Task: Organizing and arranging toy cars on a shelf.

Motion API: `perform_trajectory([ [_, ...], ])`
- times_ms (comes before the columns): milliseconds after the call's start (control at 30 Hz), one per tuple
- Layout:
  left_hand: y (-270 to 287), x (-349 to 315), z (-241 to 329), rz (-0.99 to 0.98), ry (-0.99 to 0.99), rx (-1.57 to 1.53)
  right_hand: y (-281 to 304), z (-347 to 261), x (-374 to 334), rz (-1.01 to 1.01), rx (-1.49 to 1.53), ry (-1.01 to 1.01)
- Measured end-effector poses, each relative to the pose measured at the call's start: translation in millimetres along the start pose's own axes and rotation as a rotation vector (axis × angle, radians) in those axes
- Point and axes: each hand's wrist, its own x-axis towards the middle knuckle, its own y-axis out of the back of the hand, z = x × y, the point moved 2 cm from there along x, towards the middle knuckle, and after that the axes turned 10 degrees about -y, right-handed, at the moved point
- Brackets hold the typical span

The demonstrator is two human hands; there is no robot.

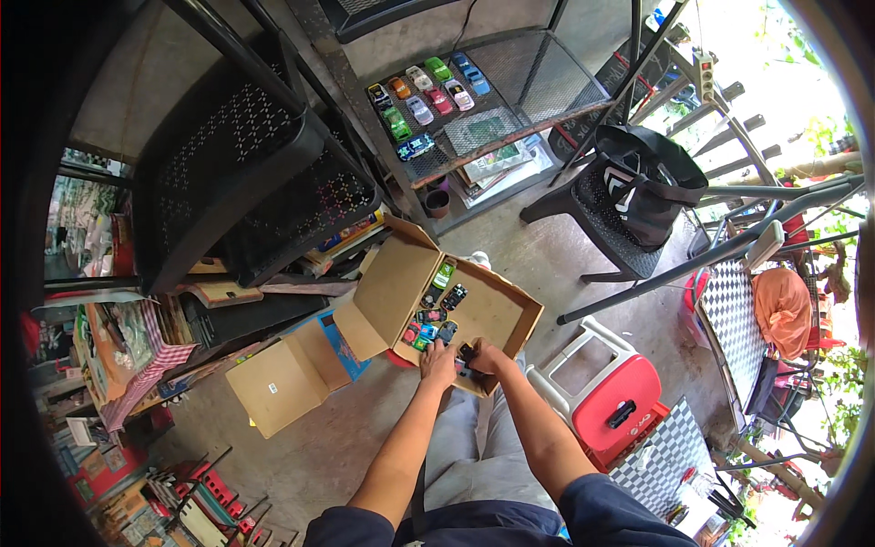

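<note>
Dark sleeves and bare forearms reach up to a cardboard box [483, 314] held at its near rim. Left hand [438, 365] grips that edge; right hand [488, 357] pinches a dark toy car [468, 354] just inside it. Beyond the fingers, small glossy cars [436, 314] line the left wall; bare cardboard lies rightward. Farther off, a mesh shelf [538, 77] carries more cars.

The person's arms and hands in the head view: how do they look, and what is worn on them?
Both forearms are bare, entering from the lower edge. Short dark navy sleeves cover only the upper arms. The left hand and the right hand wear no gloves; I can see no watch or ring, though small details are hard to tell.
</note>
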Motion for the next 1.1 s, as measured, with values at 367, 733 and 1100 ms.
perform_trajectory([
  [367,20,3,-17,0.134,-0.012,-0.331,13,-14,-39,0.299,0.102,0.044],
  [733,66,3,25,0.085,0.186,-1.232,72,-59,-112,0.269,0.155,0.279],
  [1100,222,-58,129,0.010,-0.286,-1.517,156,-105,-285,0.440,0.239,0.517],
])
